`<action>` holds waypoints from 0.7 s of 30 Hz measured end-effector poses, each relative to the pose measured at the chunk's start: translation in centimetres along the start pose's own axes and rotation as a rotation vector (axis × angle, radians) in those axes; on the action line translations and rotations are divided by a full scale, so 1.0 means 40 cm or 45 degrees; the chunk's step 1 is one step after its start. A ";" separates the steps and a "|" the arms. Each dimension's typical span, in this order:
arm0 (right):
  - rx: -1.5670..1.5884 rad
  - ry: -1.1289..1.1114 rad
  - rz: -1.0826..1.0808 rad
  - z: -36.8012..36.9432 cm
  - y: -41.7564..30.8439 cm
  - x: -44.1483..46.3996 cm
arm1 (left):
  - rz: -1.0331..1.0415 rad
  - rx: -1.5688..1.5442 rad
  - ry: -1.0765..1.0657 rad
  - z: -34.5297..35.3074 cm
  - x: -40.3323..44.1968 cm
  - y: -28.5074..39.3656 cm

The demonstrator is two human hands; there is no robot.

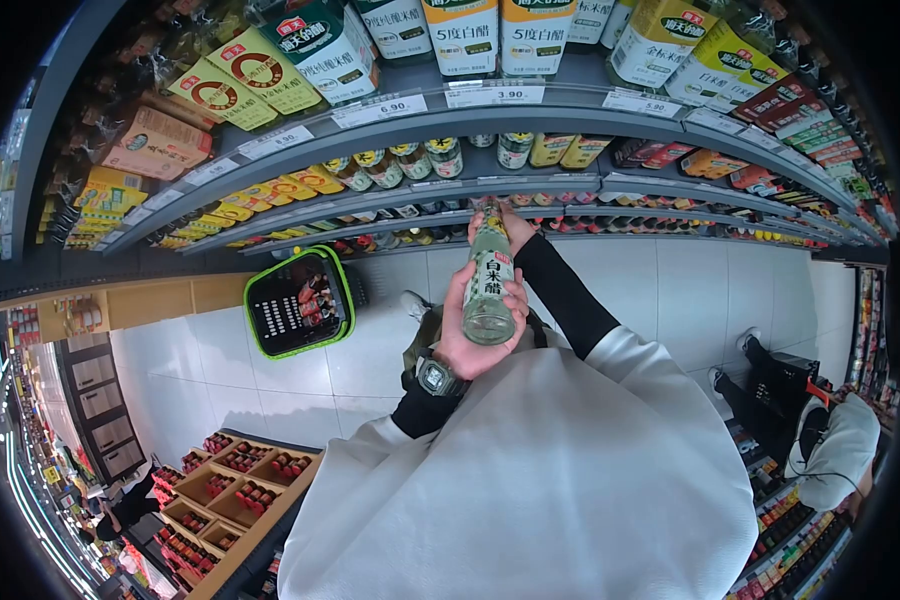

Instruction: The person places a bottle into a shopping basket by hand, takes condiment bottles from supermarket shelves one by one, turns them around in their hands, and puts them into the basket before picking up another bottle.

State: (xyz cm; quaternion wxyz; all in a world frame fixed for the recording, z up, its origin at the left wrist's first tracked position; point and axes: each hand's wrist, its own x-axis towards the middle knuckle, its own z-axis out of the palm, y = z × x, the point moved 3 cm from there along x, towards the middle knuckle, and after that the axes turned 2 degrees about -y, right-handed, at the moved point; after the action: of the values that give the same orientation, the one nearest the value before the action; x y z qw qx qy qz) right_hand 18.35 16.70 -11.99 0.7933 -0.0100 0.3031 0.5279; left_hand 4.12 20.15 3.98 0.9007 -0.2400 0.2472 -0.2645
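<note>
A clear glass bottle [489, 275] with a white and green label lies tilted in front of my chest, its base toward me and its neck toward the shelves. My left hand [466, 325], with a watch on the wrist, is wrapped round the bottle's lower body. Up at the neck, my right hand [515, 229] is closed round the bottle from the far side; its fingers are partly hidden behind the glass.
Shelves [390, 108] of bottles and cartons curve across the front. A black basket with a green rim [348, 290] stands on the floor at left, holding some packages. Wooden display bins [238, 485] are at lower left. Another person [835, 450] is at the right.
</note>
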 end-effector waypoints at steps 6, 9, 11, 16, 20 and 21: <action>-0.252 -0.190 -0.201 0.129 0.025 -0.083 | 0.164 0.840 0.078 -0.020 -0.024 0.048; -0.529 -0.209 -0.354 0.157 0.031 -0.118 | 0.193 1.148 0.135 -0.032 -0.057 0.077; -0.633 -0.172 -0.431 0.203 0.062 -0.159 | 0.185 1.304 0.178 -0.027 -0.079 0.090; -0.802 -0.276 -0.507 0.260 0.114 -0.226 | 0.152 1.562 0.139 -0.027 -0.119 0.118; -0.868 -0.417 -0.519 0.305 0.143 -0.270 | 0.150 1.563 0.023 -0.006 -0.129 0.105; -0.879 -0.425 -0.543 0.317 0.148 -0.277 | 0.164 1.577 0.007 -0.004 -0.130 0.104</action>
State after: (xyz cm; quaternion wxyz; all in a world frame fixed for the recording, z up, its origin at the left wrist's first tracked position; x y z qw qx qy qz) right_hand 16.45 14.38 5.61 0.8728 -0.2515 -0.0324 0.4170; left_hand 1.67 26.30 3.18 0.8862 0.3432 0.0640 -0.3046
